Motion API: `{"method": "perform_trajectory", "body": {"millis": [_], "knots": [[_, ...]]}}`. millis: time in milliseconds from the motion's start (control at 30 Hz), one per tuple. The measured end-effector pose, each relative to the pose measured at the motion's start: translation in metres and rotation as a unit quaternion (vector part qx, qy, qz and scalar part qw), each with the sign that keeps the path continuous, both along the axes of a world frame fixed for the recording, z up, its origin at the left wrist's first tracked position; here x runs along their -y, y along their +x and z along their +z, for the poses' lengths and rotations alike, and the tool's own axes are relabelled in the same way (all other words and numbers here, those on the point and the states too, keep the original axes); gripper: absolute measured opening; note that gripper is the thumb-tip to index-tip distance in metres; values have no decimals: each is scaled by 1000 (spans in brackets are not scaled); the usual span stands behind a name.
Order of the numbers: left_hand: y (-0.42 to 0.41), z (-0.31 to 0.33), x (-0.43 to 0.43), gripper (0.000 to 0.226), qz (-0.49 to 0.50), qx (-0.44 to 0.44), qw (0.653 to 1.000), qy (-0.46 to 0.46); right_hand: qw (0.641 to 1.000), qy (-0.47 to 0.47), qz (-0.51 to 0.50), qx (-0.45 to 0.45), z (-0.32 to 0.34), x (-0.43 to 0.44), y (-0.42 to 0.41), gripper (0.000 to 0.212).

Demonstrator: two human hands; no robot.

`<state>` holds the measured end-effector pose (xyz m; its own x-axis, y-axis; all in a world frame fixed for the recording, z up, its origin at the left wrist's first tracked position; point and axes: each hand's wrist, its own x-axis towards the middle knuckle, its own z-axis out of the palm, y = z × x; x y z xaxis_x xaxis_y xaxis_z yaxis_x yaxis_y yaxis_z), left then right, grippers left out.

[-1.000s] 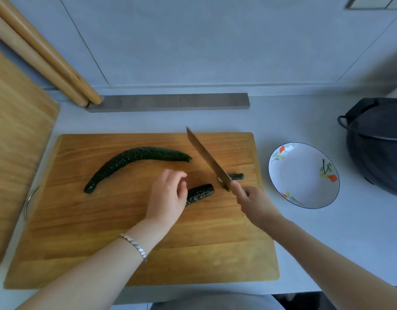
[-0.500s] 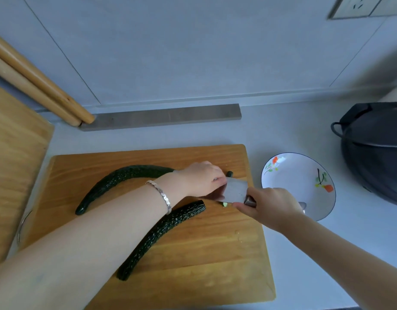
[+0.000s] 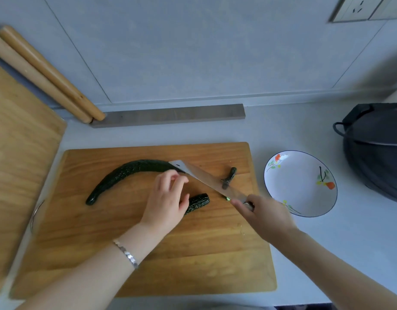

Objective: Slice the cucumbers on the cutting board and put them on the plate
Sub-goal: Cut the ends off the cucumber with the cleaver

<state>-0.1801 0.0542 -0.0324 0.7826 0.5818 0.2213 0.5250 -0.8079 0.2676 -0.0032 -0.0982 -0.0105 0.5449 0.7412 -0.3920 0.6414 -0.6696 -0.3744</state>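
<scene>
Subject items: two dark, ridged cucumbers on the cutting board (image 3: 148,253), centre of frame. The whole cucumber (image 3: 130,173) lies curved across the board's upper left. The trimmed cucumber (image 3: 198,201) shows only its cut end at mid-board; the rest is hidden under the left hand (image 3: 165,204). A small cut-off stem piece (image 3: 230,176) lies at the board's upper right, just beside the blade. The plate (image 3: 302,173) stands on the table (image 3: 316,253) right of the board, with no slices showing on it.

Handling, as judged: the cucumbers look firm and stiff, round enough to roll, and likely wet and slippery at the cut face. Best steadied from above a little back from the cut end, fingertips tucked away from the edge. Slices would be light and prone to cling to the blade.

Pose: the right hand (image 3: 264,215) is clenched round the handle of the knife (image 3: 206,177). The blade runs diagonally toward the upper left, its tip over the whole cucumber. The left hand lies palm-down over the trimmed cucumber, thumb against its side. Its fingers (image 3: 170,177) are bent close by the blade and blurred, so whether they grip the cucumber cannot be told.
</scene>
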Motion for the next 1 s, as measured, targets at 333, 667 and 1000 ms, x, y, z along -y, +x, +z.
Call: {"method": "perform_trajectory", "body": {"millis": [333,667,1000], "knots": [[-27,-32,15,52,12,-197,973,-118,914,56,-255,-310,7,13,-33,56],[-30,-39,42,49,14,-174,977,-121,902,44,-259,-342,5,25,-66,58],[-23,-43,44,45,26,-157,978,-137,912,39,-257,-317,-4,20,-76,61]]}}
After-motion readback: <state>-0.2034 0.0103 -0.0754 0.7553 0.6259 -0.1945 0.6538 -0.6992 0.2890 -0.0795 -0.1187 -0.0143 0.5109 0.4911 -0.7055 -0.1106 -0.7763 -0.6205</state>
